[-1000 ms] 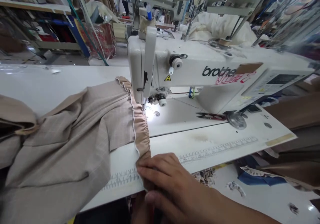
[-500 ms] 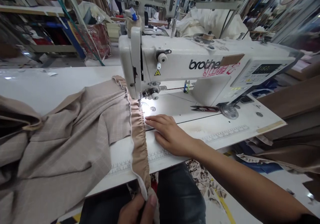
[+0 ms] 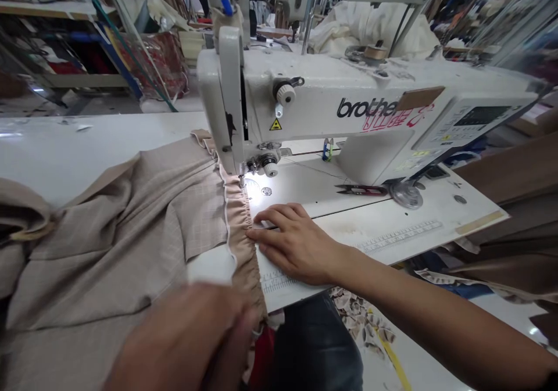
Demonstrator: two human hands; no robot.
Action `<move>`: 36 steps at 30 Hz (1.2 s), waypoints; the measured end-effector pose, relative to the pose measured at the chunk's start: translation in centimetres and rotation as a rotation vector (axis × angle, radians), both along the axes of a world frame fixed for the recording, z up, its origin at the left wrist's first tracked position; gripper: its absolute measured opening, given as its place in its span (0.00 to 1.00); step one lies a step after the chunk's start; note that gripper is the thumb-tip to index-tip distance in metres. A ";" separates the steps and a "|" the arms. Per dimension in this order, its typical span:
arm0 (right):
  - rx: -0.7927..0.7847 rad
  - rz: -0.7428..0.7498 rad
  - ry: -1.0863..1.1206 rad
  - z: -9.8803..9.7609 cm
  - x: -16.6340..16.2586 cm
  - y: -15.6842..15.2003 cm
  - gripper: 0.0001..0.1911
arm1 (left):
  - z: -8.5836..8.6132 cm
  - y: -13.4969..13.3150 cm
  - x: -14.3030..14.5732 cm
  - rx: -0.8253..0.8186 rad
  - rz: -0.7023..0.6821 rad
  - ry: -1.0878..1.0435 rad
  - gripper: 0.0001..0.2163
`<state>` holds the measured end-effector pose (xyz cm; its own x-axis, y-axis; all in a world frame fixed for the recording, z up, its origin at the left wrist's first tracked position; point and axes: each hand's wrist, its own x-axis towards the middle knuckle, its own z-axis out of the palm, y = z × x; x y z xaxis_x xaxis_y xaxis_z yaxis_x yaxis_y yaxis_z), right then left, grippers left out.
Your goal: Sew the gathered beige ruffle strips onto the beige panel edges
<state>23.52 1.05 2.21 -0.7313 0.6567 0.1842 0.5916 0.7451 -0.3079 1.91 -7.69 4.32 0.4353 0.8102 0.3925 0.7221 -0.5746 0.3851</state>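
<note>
A gathered tan ruffle strip runs from under the needle area of the white sewing machine toward the table's front edge. Left of it spreads a beige checked fabric piece, which meets the strip near the presser foot. My right hand lies flat on the table with fingers stretched out, the fingertips touching the strip's right edge. Low in front, my left hand is smeared by motion over the beige fabric and beside the strip's lower end; whether it holds anything cannot be made out.
Red-handled thread snips lie on the machine bed, near a clear round dish. Printed rulers run along the table's front. Ruffled scraps lie on the floor, and brown fabric hangs at the right.
My left hand has left the strip's lower end, moving up and left over the fabric. My right hand has slid slightly nearer along the strip. The view has shifted a little.
</note>
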 end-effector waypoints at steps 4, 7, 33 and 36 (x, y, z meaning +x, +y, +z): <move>-0.035 -0.022 -0.015 0.4 0.2 0.0 0.20 | -0.4 7.6 -0.4 0.295 -0.005 0.297 0.16; -0.070 -0.026 -0.035 0.7 0.4 -0.1 0.20 | -3.5 9.7 -0.9 0.249 0.008 0.437 0.20; -0.152 0.002 -0.157 1.9 -0.8 6.0 0.19 | -4.9 10.4 -1.6 0.224 -0.038 0.395 0.22; -0.132 -0.039 -0.160 1.3 -0.9 6.1 0.20 | -4.9 11.3 -1.8 0.227 -0.037 0.382 0.23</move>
